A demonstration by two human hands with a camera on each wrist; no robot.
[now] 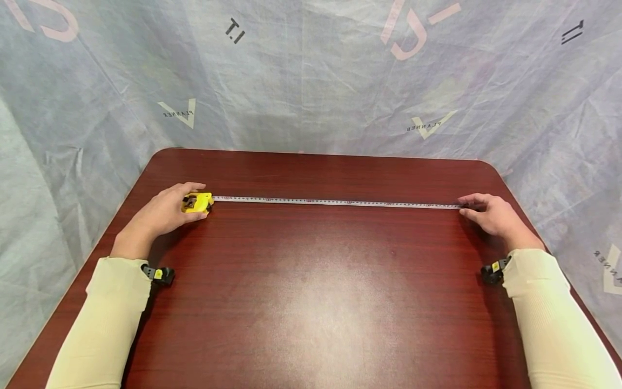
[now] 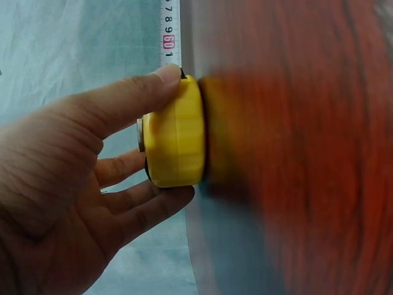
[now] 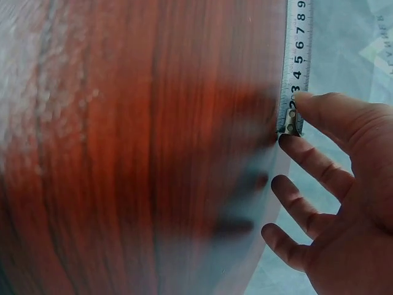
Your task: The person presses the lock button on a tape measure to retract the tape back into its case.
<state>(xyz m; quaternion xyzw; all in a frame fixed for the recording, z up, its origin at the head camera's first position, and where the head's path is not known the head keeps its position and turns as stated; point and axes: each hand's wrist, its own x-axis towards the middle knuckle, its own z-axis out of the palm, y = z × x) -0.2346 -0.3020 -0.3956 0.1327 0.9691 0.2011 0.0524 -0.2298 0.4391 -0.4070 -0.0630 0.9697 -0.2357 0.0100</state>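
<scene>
A yellow tape measure (image 1: 199, 202) sits at the left of the table, its case held between the thumb and fingers of my left hand (image 1: 162, 212). In the left wrist view the case (image 2: 175, 141) stands on edge, with a red 60 mark on the blade close to its mouth. The white blade (image 1: 330, 202) runs straight across to the right side. There my right hand (image 1: 495, 216) pinches the end, thumb on the blade by the low numbers and a finger at the riveted metal hook (image 3: 291, 121). The other right fingers are spread apart.
A dark red wood-grain table (image 1: 311, 259) with rounded far corners lies under both hands. Grey-blue printed sheeting (image 1: 301, 81) hangs behind it and along both sides. Each wrist wears a small black camera, like the left one (image 1: 162, 275).
</scene>
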